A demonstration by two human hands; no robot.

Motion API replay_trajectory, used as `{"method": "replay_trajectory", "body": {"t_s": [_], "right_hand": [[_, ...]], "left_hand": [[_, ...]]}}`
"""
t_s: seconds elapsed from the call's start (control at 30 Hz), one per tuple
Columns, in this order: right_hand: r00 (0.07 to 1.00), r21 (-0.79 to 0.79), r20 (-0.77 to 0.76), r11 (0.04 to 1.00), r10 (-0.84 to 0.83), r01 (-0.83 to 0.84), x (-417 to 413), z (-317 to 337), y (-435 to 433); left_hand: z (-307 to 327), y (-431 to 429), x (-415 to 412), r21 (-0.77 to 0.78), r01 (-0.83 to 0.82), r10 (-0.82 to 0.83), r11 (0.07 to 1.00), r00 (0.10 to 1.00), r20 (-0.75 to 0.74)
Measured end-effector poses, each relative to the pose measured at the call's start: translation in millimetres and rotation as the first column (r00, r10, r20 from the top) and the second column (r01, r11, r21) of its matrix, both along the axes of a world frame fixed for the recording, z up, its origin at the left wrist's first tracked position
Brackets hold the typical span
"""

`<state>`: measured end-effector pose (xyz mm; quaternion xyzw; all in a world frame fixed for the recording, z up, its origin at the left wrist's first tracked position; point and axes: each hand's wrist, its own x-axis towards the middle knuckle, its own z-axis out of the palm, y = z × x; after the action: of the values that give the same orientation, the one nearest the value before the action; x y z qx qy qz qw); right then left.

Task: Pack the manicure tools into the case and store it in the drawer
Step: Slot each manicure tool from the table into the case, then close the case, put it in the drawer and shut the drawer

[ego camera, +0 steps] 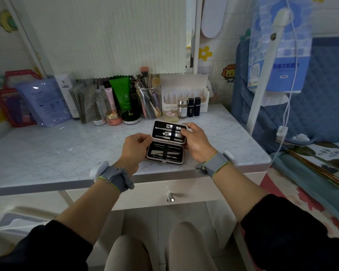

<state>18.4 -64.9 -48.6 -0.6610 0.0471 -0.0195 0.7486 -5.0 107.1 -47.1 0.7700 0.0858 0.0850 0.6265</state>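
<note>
The manicure case (pixel 164 151) lies wide open on the worktop (pixel 67 149), close to the front edge and right above the drawer (pixel 194 189), a sensible spot given where it has to end up. Both halves face up. The far half carries the nail clippers (pixel 167 126) under an elastic band, and the near half holds a row of slim tools (pixel 160 153) strapped flat.

The left hand (pixel 135 148) sits at the case's left side by the hinge, its fingers (pixel 148 138) curled and pinching the rim, which looks like a bracing grip so the case can't skate on the smooth marble. The right hand (pixel 196 142) wraps the right edge of the far half, its fingers (pixel 184 130) bent in over the end of a tool there. I judge it is seating that piece under its band, though the contact is too small to be certain.

No loose tools show on the worktop, so packing looks nearly finished. Folding the case shut would be next. The drawer is closed, its knob (pixel 170 198) untouched. The brush cup (pixel 149 100) and green tube (pixel 122 93) stand well behind, out of the way.
</note>
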Motion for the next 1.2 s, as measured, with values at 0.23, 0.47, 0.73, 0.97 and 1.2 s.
{"method": "replay_trajectory", "body": {"t_s": [0.23,0.47,0.73,0.97,1.2], "right_hand": [[0.997,-0.052,0.028,0.996,0.077,-0.075,3.2,2.5,1.9],[0.991,-0.173,0.066,0.979,0.120,-0.107,-2.0,-1.4,2.1],[0.972,-0.313,0.171,0.944,0.163,-0.103,-19.1,1.8,-4.7],[0.949,-0.544,0.222,0.836,0.222,-0.068,-42.2,-1.6,-7.8],[0.928,-0.752,0.187,0.655,0.321,-0.074,-60.0,-5.1,-9.4]], "left_hand": [[-6.4,8.6,4.2,0.086,0.006,-0.005,0.996,1.000,-0.012],[-9.8,12.9,4.1,0.150,-0.008,0.010,0.989,1.000,-0.012],[-5.8,8.7,-9.2,0.168,-0.015,0.003,0.986,0.997,0.073],[-4.4,10.6,-27.9,0.233,0.007,-0.034,0.973,0.993,0.112],[-4.3,13.2,-49.3,0.370,0.061,-0.112,0.927,0.987,0.118]]}}
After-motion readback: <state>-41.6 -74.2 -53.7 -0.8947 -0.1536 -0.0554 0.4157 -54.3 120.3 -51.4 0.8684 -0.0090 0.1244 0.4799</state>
